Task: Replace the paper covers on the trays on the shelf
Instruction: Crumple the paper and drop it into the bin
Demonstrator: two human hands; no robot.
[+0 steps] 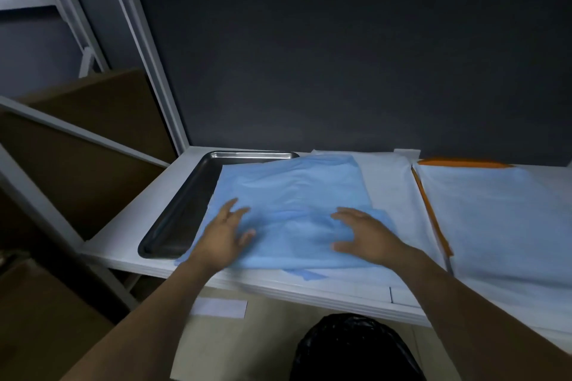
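Count: one metal tray [185,210], one blue paper cover [294,195], one orange-edged tray [430,210] at right under pale paper [510,226]. Two hands. Left hand [227,232] and right hand [360,233] lie flat, fingers spread, on the blue cover's near part, gripping nothing. Cover hides the tray's right part; left rim bare. Cover's near edge reaches the shelf [123,226] front. Shelf left of tray is free.

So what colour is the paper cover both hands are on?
Light blue: the paper cover shows in the head view, partly over the metal tray.
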